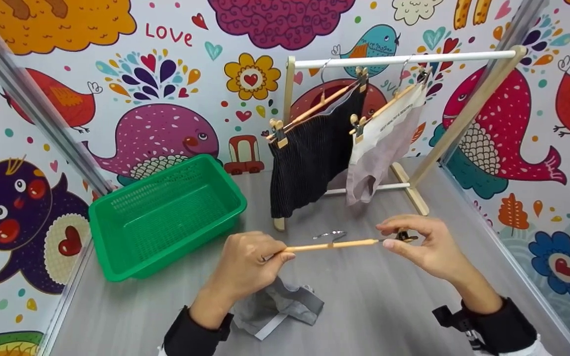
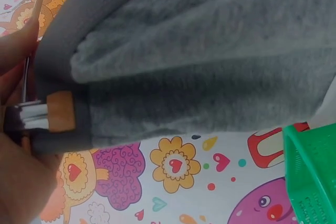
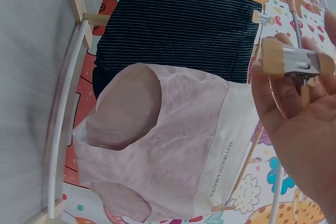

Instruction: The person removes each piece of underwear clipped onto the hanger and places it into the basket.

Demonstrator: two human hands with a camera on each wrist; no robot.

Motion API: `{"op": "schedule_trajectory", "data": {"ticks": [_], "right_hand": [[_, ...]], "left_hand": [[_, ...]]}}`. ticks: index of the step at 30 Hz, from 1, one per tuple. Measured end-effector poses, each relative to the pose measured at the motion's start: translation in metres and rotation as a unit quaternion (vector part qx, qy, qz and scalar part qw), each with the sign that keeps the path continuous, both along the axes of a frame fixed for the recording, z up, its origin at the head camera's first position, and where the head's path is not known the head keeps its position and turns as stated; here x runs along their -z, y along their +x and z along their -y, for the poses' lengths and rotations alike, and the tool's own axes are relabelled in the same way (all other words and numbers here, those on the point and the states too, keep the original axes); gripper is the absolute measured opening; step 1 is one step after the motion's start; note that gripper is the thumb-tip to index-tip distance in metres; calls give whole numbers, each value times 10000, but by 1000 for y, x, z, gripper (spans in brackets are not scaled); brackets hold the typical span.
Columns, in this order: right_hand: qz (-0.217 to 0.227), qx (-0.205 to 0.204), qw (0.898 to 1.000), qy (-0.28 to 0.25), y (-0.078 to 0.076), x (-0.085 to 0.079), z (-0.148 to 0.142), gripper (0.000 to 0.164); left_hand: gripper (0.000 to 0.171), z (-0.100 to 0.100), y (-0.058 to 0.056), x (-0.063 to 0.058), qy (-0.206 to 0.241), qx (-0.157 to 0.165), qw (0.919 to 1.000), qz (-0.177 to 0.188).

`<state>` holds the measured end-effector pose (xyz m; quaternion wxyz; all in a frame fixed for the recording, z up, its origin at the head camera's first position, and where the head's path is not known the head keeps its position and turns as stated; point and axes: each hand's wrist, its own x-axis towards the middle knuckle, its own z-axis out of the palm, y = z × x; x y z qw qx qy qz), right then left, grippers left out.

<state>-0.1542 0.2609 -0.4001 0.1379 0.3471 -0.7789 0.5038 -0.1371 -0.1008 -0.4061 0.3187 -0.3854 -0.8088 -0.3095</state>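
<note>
A wooden clip hanger (image 1: 332,245) with a metal hook is held level between both hands. My left hand (image 1: 253,262) grips its left end. In the left wrist view, the wooden-tipped clip (image 2: 60,112) there clamps the dark waistband of a pair of grey underpants (image 2: 210,72). The grey underpants (image 1: 280,306) hang below the left hand in the head view. My right hand (image 1: 421,242) holds the hanger's other end, thumb and fingers about the second clip (image 1: 404,236). That clip (image 3: 296,61) has no cloth in it and lies against the fingers in the right wrist view.
Beyond the hands stands a rack with a white rail (image 1: 463,57). Black striped shorts (image 1: 309,158) and pale pink underpants (image 1: 389,133) hang on it from clip hangers. A green plastic basket (image 1: 166,262) sits on the left of the grey tabletop (image 1: 364,316). Patterned walls enclose the space.
</note>
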Motion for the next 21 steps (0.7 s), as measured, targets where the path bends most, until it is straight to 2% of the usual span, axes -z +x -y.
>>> {"op": "schedule_trajectory", "data": {"ticks": [5,9,16,21], "right_hand": [[-691,-340,9970,21,-8,2,7,42],[-992,-432,9940,172,-12,3,10,41],[-961,-355,9945,236,-12,7,10,36],[-807,-609,9947,196,-12,9,8,32]], "left_hand": [[13,-2,1,0,-47,-8,10000,0],[13,-3,1,-1,-84,21,10000,14],[13,-4,2,0,-53,14,10000,-70],[13,-4,2,-2,-25,88,10000,22]]}}
